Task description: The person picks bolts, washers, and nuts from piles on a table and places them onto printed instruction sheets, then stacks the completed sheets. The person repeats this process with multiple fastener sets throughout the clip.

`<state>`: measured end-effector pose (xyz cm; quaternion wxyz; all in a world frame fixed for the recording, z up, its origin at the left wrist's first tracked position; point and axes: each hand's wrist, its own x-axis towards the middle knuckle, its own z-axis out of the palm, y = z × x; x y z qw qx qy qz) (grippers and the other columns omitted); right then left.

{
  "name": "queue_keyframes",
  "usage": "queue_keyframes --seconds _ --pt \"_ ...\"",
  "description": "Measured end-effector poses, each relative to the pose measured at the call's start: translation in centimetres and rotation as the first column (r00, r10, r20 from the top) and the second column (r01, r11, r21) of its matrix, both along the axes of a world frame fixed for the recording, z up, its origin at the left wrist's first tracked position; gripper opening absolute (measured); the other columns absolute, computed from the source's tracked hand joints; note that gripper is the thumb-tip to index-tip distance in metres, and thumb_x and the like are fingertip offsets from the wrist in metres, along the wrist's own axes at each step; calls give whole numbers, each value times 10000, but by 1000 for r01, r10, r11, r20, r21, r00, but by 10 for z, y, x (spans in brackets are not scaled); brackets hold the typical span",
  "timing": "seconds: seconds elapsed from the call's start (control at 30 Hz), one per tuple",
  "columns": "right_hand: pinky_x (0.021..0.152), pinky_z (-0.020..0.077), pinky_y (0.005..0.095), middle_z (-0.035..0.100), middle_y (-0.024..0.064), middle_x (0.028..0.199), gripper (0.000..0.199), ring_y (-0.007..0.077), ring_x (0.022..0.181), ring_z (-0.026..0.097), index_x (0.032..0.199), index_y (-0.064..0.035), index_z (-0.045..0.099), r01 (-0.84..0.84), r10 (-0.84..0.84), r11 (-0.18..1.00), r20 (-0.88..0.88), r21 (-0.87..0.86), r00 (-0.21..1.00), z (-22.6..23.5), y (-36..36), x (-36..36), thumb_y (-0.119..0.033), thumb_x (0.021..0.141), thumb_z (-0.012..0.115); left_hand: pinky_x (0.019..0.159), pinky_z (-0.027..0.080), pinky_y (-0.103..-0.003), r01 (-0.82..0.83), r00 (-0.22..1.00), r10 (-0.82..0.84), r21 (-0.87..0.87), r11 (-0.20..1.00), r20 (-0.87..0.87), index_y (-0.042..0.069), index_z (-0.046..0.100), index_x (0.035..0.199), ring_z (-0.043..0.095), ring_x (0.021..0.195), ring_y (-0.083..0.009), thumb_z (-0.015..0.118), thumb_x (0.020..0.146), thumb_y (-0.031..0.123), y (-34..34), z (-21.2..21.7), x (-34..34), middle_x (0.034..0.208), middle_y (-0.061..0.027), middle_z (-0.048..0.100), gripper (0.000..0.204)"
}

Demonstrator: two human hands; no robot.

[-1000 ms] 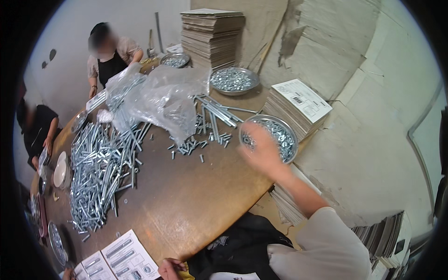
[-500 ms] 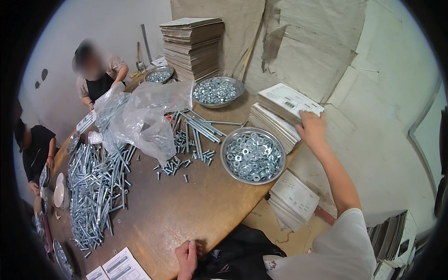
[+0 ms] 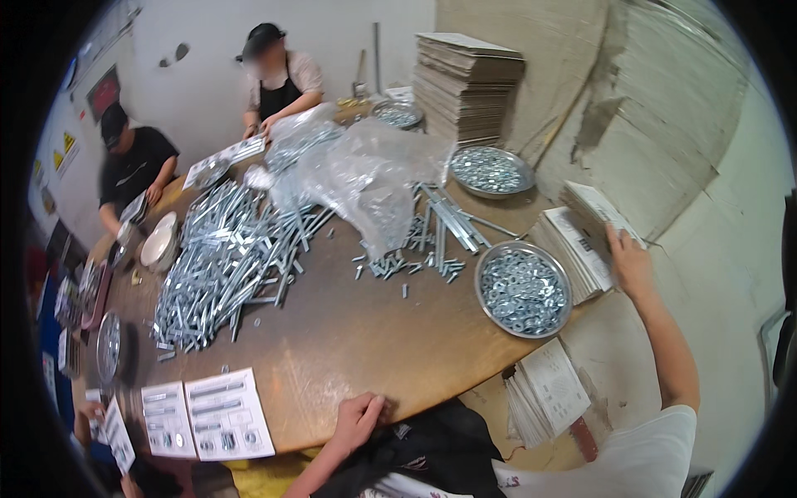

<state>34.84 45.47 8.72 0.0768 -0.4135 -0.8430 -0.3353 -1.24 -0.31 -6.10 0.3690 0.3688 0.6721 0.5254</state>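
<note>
At the table's right end, my right hand (image 3: 631, 259) grips the near end of some white printed cards (image 3: 599, 209), which lean up at a slant. A second pile of printed cards (image 3: 579, 249) stands just beside them. My left hand (image 3: 359, 417) rests at the table's near edge with its fingers curled in, and I see nothing in it. Nearest to my right hand is a round metal bowl full of flat washers (image 3: 523, 289). Two printed cards with bolts and other hardware on them, a left card (image 3: 168, 422) and a right card (image 3: 229, 415), lie at the front left.
A large heap of bolts (image 3: 232, 257) covers the table's left part, beside clear plastic bags (image 3: 357, 178). Long rods (image 3: 455, 217) lie further right. Behind stand a bowl of nuts (image 3: 491, 172) and a tall card stack (image 3: 466, 87). Two co-workers sit across; another person's hands show lower left.
My view has swung left, bringing the front-left cards fully into sight. The cards under my right hand now stand more steeply tilted. My left hand stays by the table edge.
</note>
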Motion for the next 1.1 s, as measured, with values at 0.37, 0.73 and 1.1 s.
queue_keyframes --seconds 0.37,0.73,1.1 --pt "764 586 382 636 124 1254 549 330 1011 683 1312 -158 602 -869 861 486 -221 95 458 29 -194 -158 -147 782 747 873 549 -359 -109 488 -106 180 978 867 -8 517 1341 653 1082 -245 519 995 526 5 49 -80 1243 -164 631 636" --pt "1172 283 488 336 212 1556 1177 377 1431 352 1527 -14 280 -908 360 173 -834 -381 419 -8 -262 -237 -307 584 919 1020 461 -357 -216 905 75 301 929 419 -58 499 1354 599 1171 -222 762 758 78 -67 113 -117 1271 -144 625 665" --pt "965 481 399 650 187 1176 685 304 1089 638 1365 42 422 -839 -173 -9 -826 -543 536 -126 -275 -240 -184 814 759 867 520 -346 -444 894 428 141 885 132 -53 654 1094 664 950 -236 751 805 197 -63 24 -59 1018 -129 707 395"
